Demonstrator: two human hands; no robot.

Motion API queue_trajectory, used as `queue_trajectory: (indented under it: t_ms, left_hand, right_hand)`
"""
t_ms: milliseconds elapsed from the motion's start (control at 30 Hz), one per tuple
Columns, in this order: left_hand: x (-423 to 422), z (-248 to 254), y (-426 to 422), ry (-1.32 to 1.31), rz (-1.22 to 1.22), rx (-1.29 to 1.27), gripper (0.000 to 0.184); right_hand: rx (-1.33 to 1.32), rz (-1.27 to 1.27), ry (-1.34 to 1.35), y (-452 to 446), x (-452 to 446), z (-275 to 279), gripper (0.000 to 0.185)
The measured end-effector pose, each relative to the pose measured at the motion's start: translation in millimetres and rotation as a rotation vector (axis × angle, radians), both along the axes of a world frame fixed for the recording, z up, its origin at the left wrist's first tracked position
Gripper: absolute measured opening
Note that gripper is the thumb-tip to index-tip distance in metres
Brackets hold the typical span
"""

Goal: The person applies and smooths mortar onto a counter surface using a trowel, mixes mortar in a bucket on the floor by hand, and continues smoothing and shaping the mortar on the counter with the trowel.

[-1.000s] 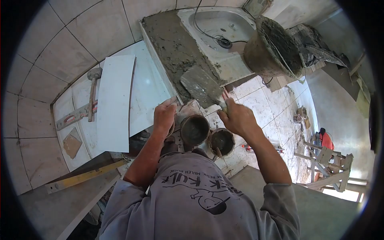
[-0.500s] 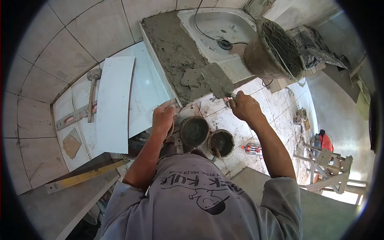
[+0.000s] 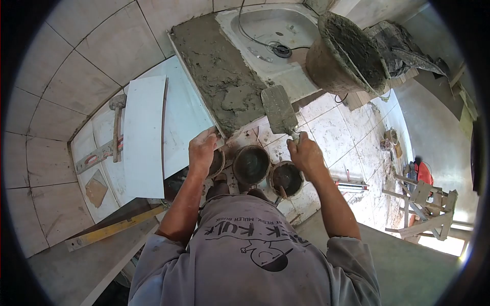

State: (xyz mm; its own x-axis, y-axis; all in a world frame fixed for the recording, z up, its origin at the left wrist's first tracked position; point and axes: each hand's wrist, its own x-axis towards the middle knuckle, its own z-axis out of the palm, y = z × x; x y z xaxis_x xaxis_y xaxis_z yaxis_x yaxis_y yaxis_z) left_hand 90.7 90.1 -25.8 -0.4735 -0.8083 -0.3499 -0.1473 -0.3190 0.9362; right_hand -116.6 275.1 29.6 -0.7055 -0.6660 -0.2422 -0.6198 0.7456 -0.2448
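Note:
My right hand (image 3: 307, 154) is closed round the handle of a mortar-smeared trowel (image 3: 279, 109). Its flat blade points away from me, beside the right edge of a bed of wet grey mortar (image 3: 212, 66). A thin pale strip (image 3: 196, 92) stands on edge along the mortar's left side. At the strip's near end, my left hand (image 3: 202, 150) grips the corner, its fingertips partly hidden. Just beyond the mortar is a white sink (image 3: 275, 28) with a dark cable lying in it.
A bucket of mortar (image 3: 347, 53) stands right of the sink. Two smaller buckets, one dark (image 3: 251, 164) and one beside it (image 3: 286, 179), sit near my feet. Left lie a white panel (image 3: 145, 137), a mallet (image 3: 117, 104) and a spirit level (image 3: 97, 155). A wooden trestle (image 3: 426, 204) stands far right.
The trowel has drawn back off the mortar's near right edge and its blade has turned more upright. My left hand stays at the strip's corner. The whole view has shifted slightly.

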Motion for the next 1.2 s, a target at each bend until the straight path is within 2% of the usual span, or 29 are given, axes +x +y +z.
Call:
queue_trajectory:
  t_ms: [167, 400, 500, 567, 633, 700, 833, 900, 1067, 1200]
  left_hand:
    - [3.1, -4.4, -4.5, -0.017, -0.049, 0.08, 0.039]
    - [5.7, -1.1, -0.7, -0.026, -0.063, 0.068, 0.043]
    - [7.7, -3.5, 2.0, 0.031, -0.041, 0.063, 0.047]
    - [8.6, -4.1, 2.8, 0.014, -0.094, 0.061, 0.051]
    - [8.7, -7.9, 4.4, 0.038, -0.065, 0.043, 0.048]
    - [9.5, -8.3, 5.4, 0.065, -0.032, 0.025, 0.046]
    - [13.2, 1.5, 6.5, 0.128, -0.028, 0.105, 0.053]
    - [14.9, 2.5, 5.4, 0.161, -0.025, 0.146, 0.058]
    - [17.5, -3.9, -2.0, 0.347, 0.01, 0.265, 0.075]
    - [22.1, -1.8, -8.5, 0.425, -0.017, 0.356, 0.078]
  right_hand:
    - [-0.081, -0.042, -0.061, 21.3, 20.4, -38.9, 0.041]
    - [0.106, -0.053, -0.114, 72.1, 25.5, -38.4, 0.041]
    - [0.078, -0.08, -0.137, 71.9, 23.2, -31.6, 0.043]
    - [-0.151, -0.136, -0.222, 50.7, 23.8, -9.1, 0.045]
    - [-0.176, -0.17, -0.325, 21.6, 20.7, 17.6, 0.047]
    - [-0.103, -0.142, -0.429, -3.7, 13.8, 27.7, 0.05]
    - [-0.097, -0.007, -0.41, -49.2, 15.4, 41.6, 0.043]
    - [0.026, 0.177, -0.252, -64.9, 27.3, 53.5, 0.048]
    - [0.119, 0.264, -0.237, -64.8, 50.6, 68.3, 0.051]
    - [0.178, 0.328, -0.267, -55.6, 68.9, 73.0, 0.048]
